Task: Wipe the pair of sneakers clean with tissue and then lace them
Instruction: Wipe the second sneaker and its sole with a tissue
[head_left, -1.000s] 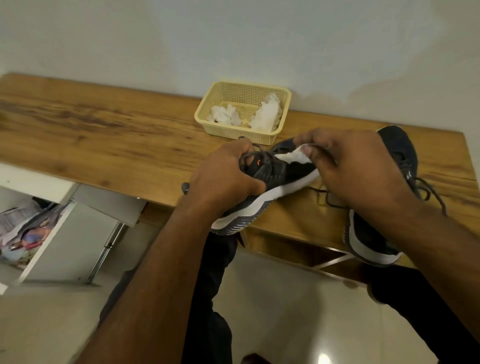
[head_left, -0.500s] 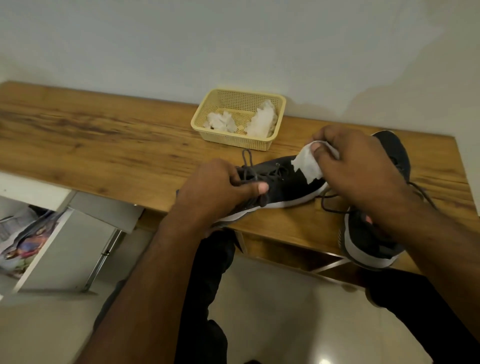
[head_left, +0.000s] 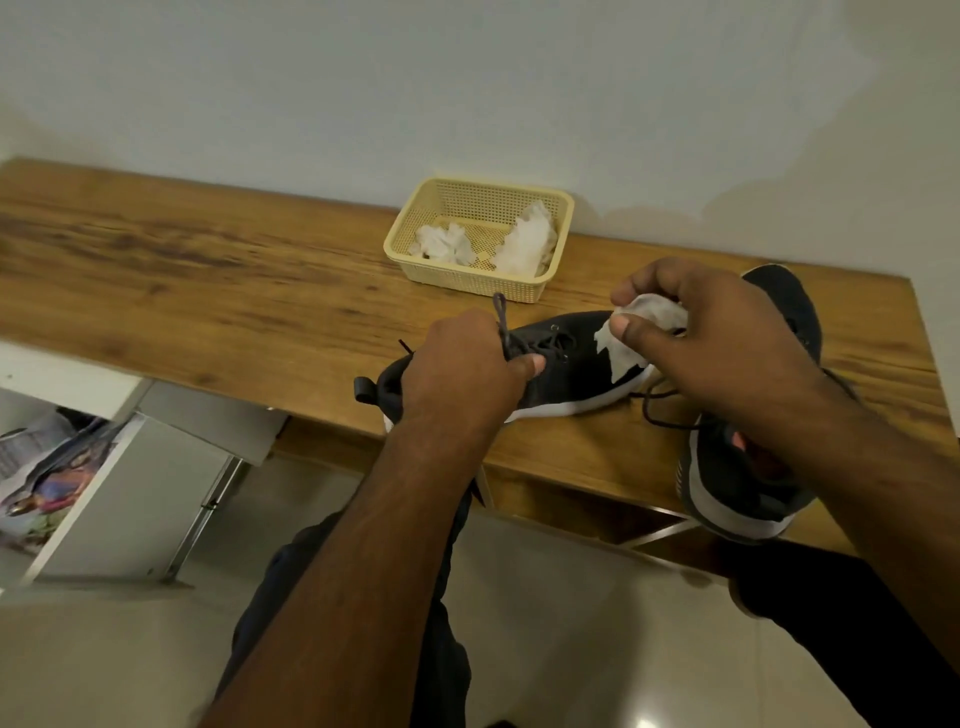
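sneaker (head_left: 566, 364) lies near worktop (head_left: 208, 291) front edge | left hand (head_left: 462, 369) holds its laces | right hand (head_left: 711, 338) pinches tissue (head_left: 631, 338) on toe | step: wiping | next: rub toe, then other sneaker (head_left: 748, 467) at right corner

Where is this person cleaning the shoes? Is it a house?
Probably a room at home: a wooden table against a plain wall, a tiled floor, and a white shelf unit with papers beside it.

Basket (head_left: 563, 218) behind two sneakers (head_left: 571, 371) (head_left: 737, 483) on table (head_left: 208, 291), tissues (head_left: 527, 244) inside.
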